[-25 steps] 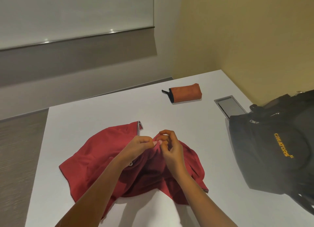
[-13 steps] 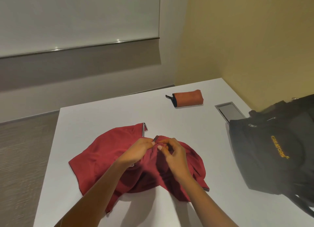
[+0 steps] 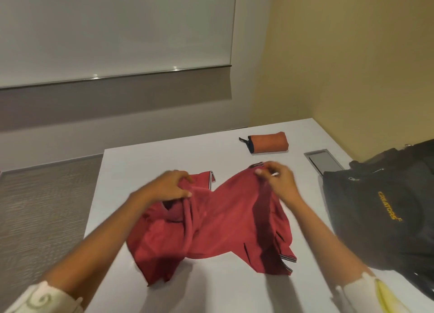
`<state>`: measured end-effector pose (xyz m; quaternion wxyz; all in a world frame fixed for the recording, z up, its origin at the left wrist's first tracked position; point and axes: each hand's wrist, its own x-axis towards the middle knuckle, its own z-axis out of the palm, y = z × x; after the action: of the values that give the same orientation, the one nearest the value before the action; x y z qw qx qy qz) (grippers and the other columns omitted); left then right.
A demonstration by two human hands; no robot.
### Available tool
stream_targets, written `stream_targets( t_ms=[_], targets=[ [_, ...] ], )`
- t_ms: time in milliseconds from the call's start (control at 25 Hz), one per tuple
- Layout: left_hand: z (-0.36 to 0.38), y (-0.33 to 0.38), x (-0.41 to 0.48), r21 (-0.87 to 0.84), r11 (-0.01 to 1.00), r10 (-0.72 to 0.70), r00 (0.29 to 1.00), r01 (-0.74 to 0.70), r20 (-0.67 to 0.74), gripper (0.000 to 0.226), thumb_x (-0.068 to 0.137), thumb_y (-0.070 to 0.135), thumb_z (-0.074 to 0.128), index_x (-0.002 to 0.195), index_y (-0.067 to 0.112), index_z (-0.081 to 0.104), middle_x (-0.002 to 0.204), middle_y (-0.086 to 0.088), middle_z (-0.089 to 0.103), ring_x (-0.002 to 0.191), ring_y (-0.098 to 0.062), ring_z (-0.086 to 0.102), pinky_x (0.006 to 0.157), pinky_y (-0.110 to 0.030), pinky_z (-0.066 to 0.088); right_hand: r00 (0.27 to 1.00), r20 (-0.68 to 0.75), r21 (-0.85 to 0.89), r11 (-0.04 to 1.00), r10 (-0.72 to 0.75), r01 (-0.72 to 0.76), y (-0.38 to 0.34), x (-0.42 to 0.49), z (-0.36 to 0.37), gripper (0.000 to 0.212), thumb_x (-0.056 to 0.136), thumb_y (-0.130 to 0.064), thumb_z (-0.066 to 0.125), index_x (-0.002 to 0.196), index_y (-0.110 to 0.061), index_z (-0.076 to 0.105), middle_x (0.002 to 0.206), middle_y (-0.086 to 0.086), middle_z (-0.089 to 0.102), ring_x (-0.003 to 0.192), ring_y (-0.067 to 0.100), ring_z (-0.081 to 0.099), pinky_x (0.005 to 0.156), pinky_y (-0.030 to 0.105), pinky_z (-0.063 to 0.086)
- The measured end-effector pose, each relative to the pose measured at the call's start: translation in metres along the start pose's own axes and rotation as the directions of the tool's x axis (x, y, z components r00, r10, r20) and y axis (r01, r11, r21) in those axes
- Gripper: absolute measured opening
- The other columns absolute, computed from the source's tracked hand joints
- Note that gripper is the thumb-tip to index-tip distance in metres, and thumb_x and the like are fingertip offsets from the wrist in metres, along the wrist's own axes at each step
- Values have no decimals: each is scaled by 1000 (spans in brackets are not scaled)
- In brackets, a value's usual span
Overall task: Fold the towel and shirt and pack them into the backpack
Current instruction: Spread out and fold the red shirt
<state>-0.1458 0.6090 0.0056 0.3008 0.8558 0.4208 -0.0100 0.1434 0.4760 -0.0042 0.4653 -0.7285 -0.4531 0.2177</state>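
Observation:
A red shirt (image 3: 225,221) with striped trim lies crumpled on the white table (image 3: 150,157), stretched between my hands. My left hand (image 3: 169,186) grips the cloth near the left sleeve's striped cuff. My right hand (image 3: 279,181) pinches the shirt's upper right edge by a dark trimmed corner. An orange folded towel (image 3: 269,142) with a black loop lies farther back on the table. The black backpack (image 3: 380,209) with yellow lettering stands at the right, close to my right forearm.
A metal cable hatch (image 3: 324,160) is set flush in the table between the towel and the backpack. A yellow wall runs along the right side. The table's left edge drops to a grey carpeted floor (image 3: 47,214).
My hands, which were pinching the shirt together at its middle, have drawn apart, left going left and right going right, spreading the cloth. The camera has tilted and moved closer.

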Motion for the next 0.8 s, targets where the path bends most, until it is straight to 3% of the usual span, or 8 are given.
stream_targets(
  t_ms=[160,240,280,440,520,600,720,800],
  targets=[
    [-83,-67,-40,281,919,-209,947,276,-244,22,81,33,73,101,22,71,105,-4,69,100,-26,60,77,-31,43,965,-236,74,992,117,-102,-11,44,-79,15,84,-24,73,95,-14,72,93,10,67,86,22,61,78,34,51],
    [-116,-88,-70,286,888,-257,904,360,-341,15,81,37,74,91,26,70,98,-4,70,93,-28,62,76,-34,46,943,-311,115,990,117,-85,-25,54,-113,17,85,-21,72,100,-13,72,85,5,68,83,19,61,86,43,52],
    [-129,-94,-84,252,896,-256,888,366,-381,12,81,38,74,87,29,70,93,-4,70,88,-28,61,75,-35,47,937,-338,116,991,95,-58,-36,55,-124,21,85,-19,71,103,-10,72,85,3,69,83,15,61,87,39,52],
    [-171,-98,-121,130,932,-233,836,337,-497,6,81,38,75,82,34,70,80,-1,67,78,-27,59,67,-33,43,934,-356,127,991,2,46,-90,51,-150,9,88,-10,68,85,-18,68,60,-23,67,59,-12,58,65,9,47],
    [-192,-101,-131,54,942,-252,803,331,-540,12,79,35,78,87,27,72,80,-6,67,78,-29,59,69,-33,44,924,-381,128,989,-21,76,-118,46,-159,16,88,-10,69,80,-23,64,56,-29,64,55,-13,56,65,10,46],
    [-213,-99,-147,-198,954,-298,767,224,-568,11,80,24,78,88,20,71,76,-7,67,77,-23,61,71,-31,43,917,-393,113,987,-62,115,-142,38,-170,13,88,-11,68,82,-22,65,52,-30,61,51,-14,53,61,8,44],
    [-237,-91,-165,-562,827,-409,682,-3,-606,10,86,13,70,82,21,67,60,13,69,56,0,65,80,-28,52,921,-374,64,988,-106,140,-174,27,-188,21,90,-16,66,73,-26,59,42,-25,55,39,-9,45,43,8,32],
    [-250,-82,-173,-594,800,-414,635,-89,-652,8,91,18,65,85,22,68,63,18,70,60,3,66,85,-30,53,915,-385,80,984,-119,161,-193,25,-201,19,86,-26,67,69,-27,58,49,-18,58,42,-6,46,40,12,30]
  ],
)
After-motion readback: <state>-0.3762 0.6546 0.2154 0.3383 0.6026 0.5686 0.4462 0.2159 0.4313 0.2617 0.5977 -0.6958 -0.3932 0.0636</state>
